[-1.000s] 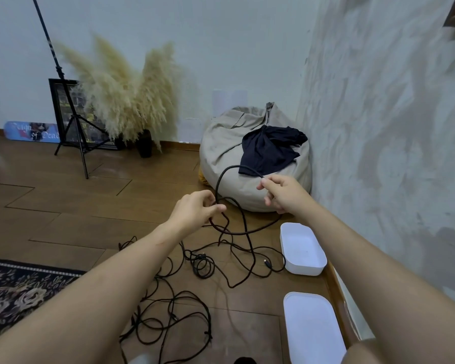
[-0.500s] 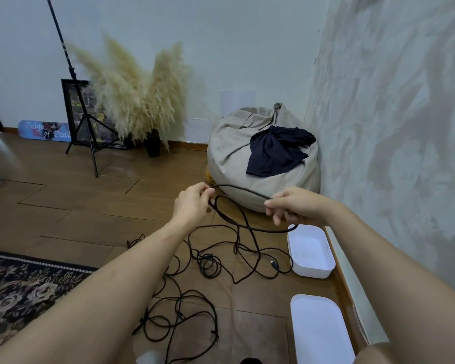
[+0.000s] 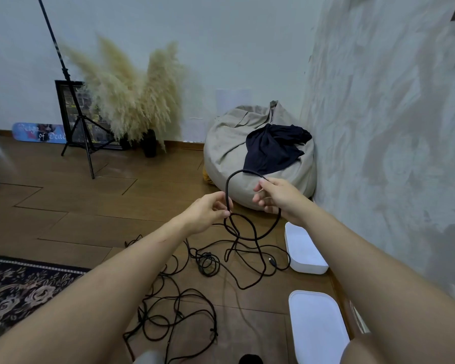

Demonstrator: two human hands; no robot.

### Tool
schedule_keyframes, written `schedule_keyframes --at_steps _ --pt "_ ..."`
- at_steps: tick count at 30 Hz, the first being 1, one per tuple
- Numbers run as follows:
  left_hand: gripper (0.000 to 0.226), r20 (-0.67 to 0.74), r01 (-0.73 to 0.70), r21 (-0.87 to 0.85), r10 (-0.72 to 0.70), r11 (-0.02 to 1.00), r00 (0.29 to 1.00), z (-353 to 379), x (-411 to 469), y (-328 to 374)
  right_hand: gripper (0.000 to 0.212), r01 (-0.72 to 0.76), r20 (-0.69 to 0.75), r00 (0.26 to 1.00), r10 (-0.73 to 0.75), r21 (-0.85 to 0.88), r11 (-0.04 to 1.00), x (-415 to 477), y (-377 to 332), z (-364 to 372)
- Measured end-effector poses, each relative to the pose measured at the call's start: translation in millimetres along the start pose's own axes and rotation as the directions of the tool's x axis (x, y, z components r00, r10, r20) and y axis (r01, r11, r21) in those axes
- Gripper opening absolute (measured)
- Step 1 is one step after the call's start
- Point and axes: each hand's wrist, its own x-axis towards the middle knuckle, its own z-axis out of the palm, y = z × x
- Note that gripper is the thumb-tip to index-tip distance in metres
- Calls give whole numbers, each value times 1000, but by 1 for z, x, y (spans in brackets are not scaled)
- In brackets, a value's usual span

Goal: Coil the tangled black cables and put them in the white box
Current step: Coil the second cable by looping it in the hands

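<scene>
Two hands, left hand (image 3: 205,214) and right hand (image 3: 279,197), pinch one black cable (image 3: 250,232), looping it; next loop, maybe, then the white box (image 3: 304,249).

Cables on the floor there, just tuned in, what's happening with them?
A person is coiling one black cable by hand. The left hand pinches the gathered loops, and the right hand holds the top of a loop raised above the floor. The rest of the cables lie tangled on the wood floor. The white box sits by the wall with nothing visible in it, and its lid lies nearer the camera.
</scene>
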Motion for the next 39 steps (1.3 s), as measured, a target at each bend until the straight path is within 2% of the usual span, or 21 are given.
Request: schedule_keyframes --at_steps 2,6,8,10,14,16,17,20,22,25,28,30,31,34,36,37,39 --pt "12 -37 -13 50 15 999 999 2 1 3 31 10 -20 1000 -10 0 1000 1 1 -1" --pt "14 -68 -11 179 23 984 997 7 3 10 58 -29 -66 997 29 11 1000 1 -2 -4" --pt "15 -76 23 210 -7 977 997 9 5 10 63 -26 -46 999 24 -49 998 -2 -1 -9" --pt "16 -113 86 241 -60 967 992 9 6 8 59 -7 -6 1000 6 -133 991 -5 2 -14" --pt "21 -198 216 167 -182 962 963 7 4 1 25 62 89 995 -44 -206 977 -2 11 -24" --pt "20 -223 233 119 -203 965 953 5 2 -1 26 67 105 993 -46 -208 976 -2 12 -25" --pt "18 -230 231 100 -204 968 952 4 1 -2 30 74 105 993 -51 -228 971 -2 12 -25" --pt "9 -199 204 43 -192 978 961 5 -1 -2 60 106 101 992 -74 -357 928 -8 8 -19" --pt "8 -166 188 12 -183 982 969 8 -3 1 67 103 115 992 -58 -440 892 -9 6 -15" --pt "13 -146 201 -76 -211 977 967 11 -2 3 51 90 216 976 13 -461 883 -11 3 -12" --pt "15 -175 262 -230 -305 937 936 10 -2 0 20 4 374 911 172 -427 904 -11 5 -14" --pt "14 -187 268 -302 -332 915 924 9 -4 -3 22 -24 423 863 274 -509 860 -10 10 -14" --pt "13 -198 253 -305 -321 918 926 9 -4 -3 21 0 408 867 285 -574 819 -9 13 -14" --pt "14 -244 162 -253 -225 954 943 10 -4 2 19 58 331 923 197 -625 778 -9 15 -11" --pt "14 -245 82 -234 -140 969 959 11 -4 7 13 114 243 968 60 -642 758 -3 18 -8" --pt "15 -234 45 -230 -100 972 967 12 -4 11 15 137 201 980 -2 -657 741 1 19 -8" --pt "15 -214 -25 -222 -24 975 977 14 -4 19 34 176 198 979 -55 -667 724 4 20 -4"
